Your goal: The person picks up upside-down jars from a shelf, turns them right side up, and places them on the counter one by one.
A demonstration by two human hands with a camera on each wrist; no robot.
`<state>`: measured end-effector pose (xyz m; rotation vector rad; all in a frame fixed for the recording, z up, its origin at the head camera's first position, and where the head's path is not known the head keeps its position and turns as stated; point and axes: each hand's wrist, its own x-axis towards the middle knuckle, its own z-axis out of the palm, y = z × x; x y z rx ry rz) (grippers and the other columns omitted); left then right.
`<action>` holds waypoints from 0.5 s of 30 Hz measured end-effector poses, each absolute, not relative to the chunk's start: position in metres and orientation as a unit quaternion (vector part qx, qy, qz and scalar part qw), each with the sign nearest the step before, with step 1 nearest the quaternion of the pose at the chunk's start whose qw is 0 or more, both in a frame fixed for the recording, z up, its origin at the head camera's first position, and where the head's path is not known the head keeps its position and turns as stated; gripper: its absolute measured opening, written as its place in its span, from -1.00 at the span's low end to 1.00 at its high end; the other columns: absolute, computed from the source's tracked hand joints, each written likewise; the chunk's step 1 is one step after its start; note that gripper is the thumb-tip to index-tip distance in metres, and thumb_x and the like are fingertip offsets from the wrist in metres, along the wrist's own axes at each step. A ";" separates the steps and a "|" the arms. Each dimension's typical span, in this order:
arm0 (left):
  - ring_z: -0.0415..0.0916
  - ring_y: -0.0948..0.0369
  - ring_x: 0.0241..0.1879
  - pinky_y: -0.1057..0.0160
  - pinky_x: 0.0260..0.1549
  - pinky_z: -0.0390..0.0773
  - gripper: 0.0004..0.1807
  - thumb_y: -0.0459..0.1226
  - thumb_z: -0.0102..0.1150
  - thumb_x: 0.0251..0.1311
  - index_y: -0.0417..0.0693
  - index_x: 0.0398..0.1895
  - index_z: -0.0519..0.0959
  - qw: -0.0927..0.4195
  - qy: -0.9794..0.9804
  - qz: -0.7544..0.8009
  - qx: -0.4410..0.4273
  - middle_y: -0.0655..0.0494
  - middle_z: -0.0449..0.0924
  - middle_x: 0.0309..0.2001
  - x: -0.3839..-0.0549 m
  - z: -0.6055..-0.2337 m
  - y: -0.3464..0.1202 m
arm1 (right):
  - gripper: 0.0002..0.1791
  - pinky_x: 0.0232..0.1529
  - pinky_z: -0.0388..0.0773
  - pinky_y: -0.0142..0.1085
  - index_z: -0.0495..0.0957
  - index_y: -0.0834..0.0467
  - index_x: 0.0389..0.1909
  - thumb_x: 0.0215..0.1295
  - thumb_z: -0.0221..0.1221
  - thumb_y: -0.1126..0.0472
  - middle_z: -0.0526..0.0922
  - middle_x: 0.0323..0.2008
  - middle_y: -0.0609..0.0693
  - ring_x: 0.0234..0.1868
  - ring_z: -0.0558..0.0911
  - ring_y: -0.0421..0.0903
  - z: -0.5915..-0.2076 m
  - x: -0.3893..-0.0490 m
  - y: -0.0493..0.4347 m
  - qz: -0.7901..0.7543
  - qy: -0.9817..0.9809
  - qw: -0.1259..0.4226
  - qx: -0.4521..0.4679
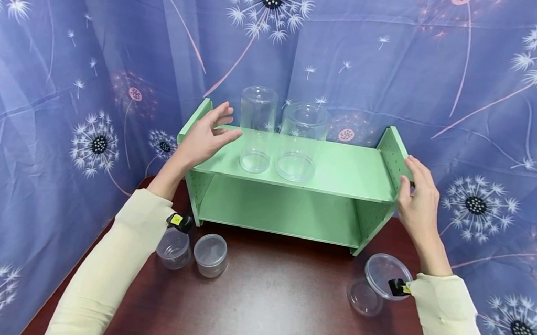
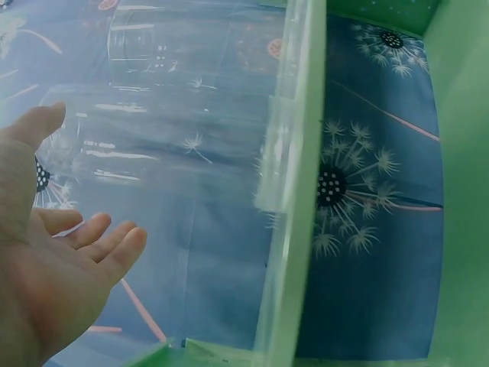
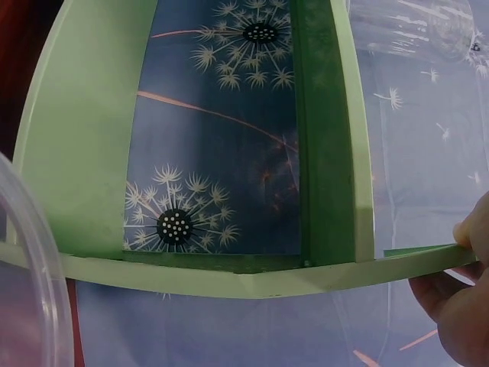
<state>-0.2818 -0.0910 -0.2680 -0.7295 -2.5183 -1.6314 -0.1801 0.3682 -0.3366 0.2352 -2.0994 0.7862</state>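
Dandelion backdrop is hung up; green shelf gets pinched by the right hand, left hand is held near clear jars, fingers splayed loose.

**First speaker:** What lettering do we find in the three views?

**Second speaker:** None that we can read. In the head view, we see a small yellow label on the black device at the cuff of the left sleeve; any marking on it is too small for us to make out.

**First speaker:** And at the other cuff?

**Second speaker:** We spot a yellow patch where the second black device meets the right sleeve; whether it bears print, we cannot tell.

**First speaker:** Do the wrist views help us?

**Second speaker:** We can read no word, brand or number in either.
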 end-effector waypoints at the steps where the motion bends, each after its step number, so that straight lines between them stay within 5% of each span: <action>1: 0.29 -0.09 0.45 0.00 0.41 0.34 -0.01 0.01 0.28 0.39 -0.01 0.69 -0.07 0.024 -0.816 -0.527 -0.235 -0.02 0.12 0.60 -0.284 -0.266 -0.089 | -0.55 0.41 0.36 0.04 0.50 0.46 0.29 0.40 0.10 0.54 0.50 0.33 0.33 0.36 0.46 0.30 -0.337 -0.180 0.368 0.315 -0.841 0.430 0.094; 15: 0.15 0.15 0.53 0.14 0.46 0.26 0.13 0.09 0.38 0.28 0.09 0.71 -0.14 0.005 -0.804 -0.560 -0.201 0.09 0.13 0.60 -0.299 -0.251 -0.059 | -0.55 0.42 0.34 0.07 0.49 0.47 0.29 0.38 0.11 0.58 0.50 0.32 0.35 0.35 0.45 0.32 -0.338 -0.182 0.369 0.316 -0.839 0.431 0.096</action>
